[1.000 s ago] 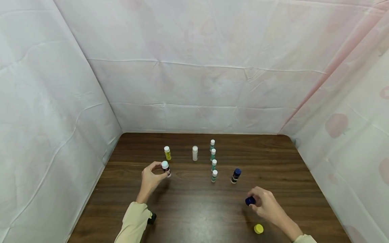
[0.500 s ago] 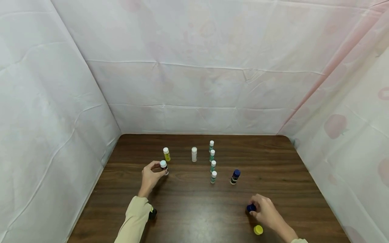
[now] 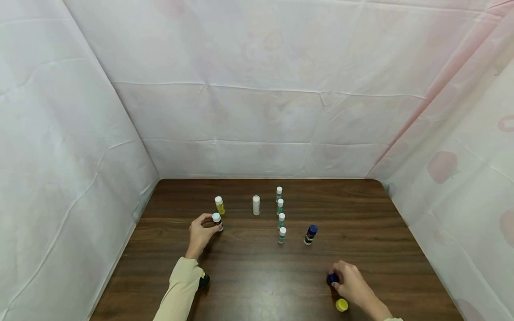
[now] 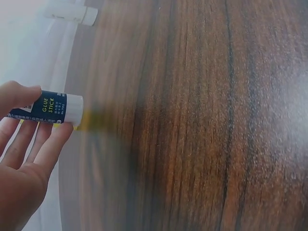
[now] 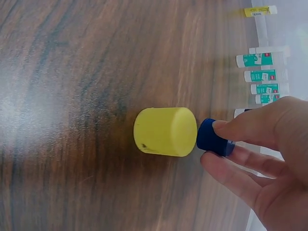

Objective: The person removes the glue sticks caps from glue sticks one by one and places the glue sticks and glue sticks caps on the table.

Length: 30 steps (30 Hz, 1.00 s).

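My left hand (image 3: pixel 201 235) grips a dark-labelled glue stick (image 3: pixel 218 223) between thumb and fingers. It stands upright, just in front of a yellow glue stick (image 3: pixel 220 207) with a white cap. The left wrist view shows "GLUE STICK" on the held tube (image 4: pixel 50 107); the left thumb and fingers lie on opposite sides. Toward the near right, my right hand (image 3: pixel 351 281) pinches a dark blue cap (image 5: pixel 211 138) at the tabletop. A larger-looking yellow cap (image 5: pixel 166 131) sits on the wood close by, nearer the camera in the right wrist view.
Several green-labelled glue sticks (image 3: pixel 281 221) stand in a line running away from me. Left of them is a white stick (image 3: pixel 256 205); to their right, a dark blue-capped glue stick (image 3: pixel 311 235). Pale fabric (image 3: pixel 257 111) surrounds the wooden table (image 3: pixel 249 272).
My right hand has come down and toward me with the blue cap, ending beside the yellow cap. The left hand has moved the glue stick slightly farther back, nearer the yellow stick.
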### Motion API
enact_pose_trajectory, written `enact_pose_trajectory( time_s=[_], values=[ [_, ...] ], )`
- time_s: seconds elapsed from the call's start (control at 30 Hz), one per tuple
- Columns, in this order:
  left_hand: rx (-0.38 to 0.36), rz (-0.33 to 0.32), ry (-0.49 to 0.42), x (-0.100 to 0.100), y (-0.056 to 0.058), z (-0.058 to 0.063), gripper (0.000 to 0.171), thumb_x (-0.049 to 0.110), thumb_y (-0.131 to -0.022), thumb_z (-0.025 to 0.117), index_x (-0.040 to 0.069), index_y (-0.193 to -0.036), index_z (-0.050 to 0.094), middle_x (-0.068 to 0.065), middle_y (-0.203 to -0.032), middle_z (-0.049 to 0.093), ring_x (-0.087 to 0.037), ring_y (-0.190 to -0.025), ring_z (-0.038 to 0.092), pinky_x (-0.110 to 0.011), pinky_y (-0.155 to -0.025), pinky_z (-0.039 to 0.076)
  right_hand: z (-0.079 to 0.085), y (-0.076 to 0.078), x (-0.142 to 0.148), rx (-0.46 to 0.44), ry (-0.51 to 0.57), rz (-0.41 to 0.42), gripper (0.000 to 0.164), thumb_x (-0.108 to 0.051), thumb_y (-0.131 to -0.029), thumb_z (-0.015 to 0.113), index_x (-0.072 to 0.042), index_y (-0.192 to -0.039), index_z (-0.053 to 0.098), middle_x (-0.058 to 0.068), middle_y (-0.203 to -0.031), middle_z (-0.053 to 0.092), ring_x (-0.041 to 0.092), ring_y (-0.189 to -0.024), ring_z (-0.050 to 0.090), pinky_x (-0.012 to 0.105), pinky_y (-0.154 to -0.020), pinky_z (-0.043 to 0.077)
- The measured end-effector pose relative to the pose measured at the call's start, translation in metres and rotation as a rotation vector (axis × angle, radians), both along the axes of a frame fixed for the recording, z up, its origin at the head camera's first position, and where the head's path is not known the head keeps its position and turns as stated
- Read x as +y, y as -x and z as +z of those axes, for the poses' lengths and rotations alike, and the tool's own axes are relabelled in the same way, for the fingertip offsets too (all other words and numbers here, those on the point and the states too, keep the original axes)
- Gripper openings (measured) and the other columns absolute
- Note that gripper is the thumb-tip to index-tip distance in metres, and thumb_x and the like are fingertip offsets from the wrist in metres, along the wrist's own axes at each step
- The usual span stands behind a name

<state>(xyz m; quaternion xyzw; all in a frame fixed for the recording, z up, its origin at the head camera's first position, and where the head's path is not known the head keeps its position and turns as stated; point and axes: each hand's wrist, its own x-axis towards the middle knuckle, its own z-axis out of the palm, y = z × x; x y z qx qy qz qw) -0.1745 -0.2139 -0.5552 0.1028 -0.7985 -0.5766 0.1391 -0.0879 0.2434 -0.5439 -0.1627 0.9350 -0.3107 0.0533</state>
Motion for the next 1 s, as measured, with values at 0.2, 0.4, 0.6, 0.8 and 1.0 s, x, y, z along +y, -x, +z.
enact_pose_trajectory(
  time_s=[0.2,0.4,0.6,0.8,1.0],
  values=[
    [0.006,0.004,-0.006,0.000,0.003,-0.003,0.034,-0.002,-0.068,0.081,0.003,-0.098,0.067,-0.015,-0.100,0.068,-0.028,-0.094,0.065,-0.020,-0.070,0.051,-0.003,-0.003,0.001,-0.029,-0.022,-0.021,0.027,0.012,-0.066,0.074,-0.008,-0.080,0.063,-0.002,-0.072,0.050,0.010,-0.062,0.045,0.021,-0.050,0.039],
    [0.002,0.003,-0.007,0.002,0.007,-0.004,0.032,-0.002,-0.069,0.080,0.003,-0.099,0.067,-0.015,-0.100,0.068,-0.027,-0.094,0.065,-0.023,-0.071,0.051,-0.005,-0.003,0.003,-0.033,-0.036,-0.028,0.027,0.011,-0.066,0.076,-0.009,-0.081,0.064,-0.002,-0.073,0.051,0.010,-0.062,0.045,0.022,-0.051,0.039],
    [-0.016,0.008,0.010,0.002,0.007,-0.007,0.033,0.000,-0.071,0.080,0.004,-0.101,0.067,-0.014,-0.101,0.068,-0.027,-0.095,0.065,-0.037,-0.079,0.053,-0.007,-0.004,0.005,-0.031,-0.047,-0.032,0.028,0.010,-0.066,0.077,-0.011,-0.081,0.065,-0.003,-0.074,0.051,0.009,-0.062,0.044,0.022,-0.051,0.039],
    [-0.019,0.010,0.029,0.001,0.008,-0.012,0.034,0.002,-0.072,0.080,0.006,-0.103,0.067,-0.013,-0.102,0.068,-0.027,-0.096,0.065,-0.043,-0.083,0.051,-0.006,-0.007,0.006,-0.061,-0.042,-0.032,0.026,0.009,-0.068,0.076,-0.009,-0.084,0.066,-0.001,-0.077,0.053,0.010,-0.063,0.046,0.022,-0.052,0.040],
    [0.019,-0.002,0.031,0.003,0.003,-0.011,0.042,0.000,-0.071,0.080,0.004,-0.109,0.063,-0.017,-0.108,0.066,-0.032,-0.100,0.063,-0.047,-0.087,0.048,-0.003,-0.010,0.005,-0.070,-0.059,-0.078,0.026,0.006,-0.069,0.077,-0.011,-0.087,0.068,-0.002,-0.078,0.054,0.010,-0.063,0.047,0.023,-0.052,0.041]
  ],
)
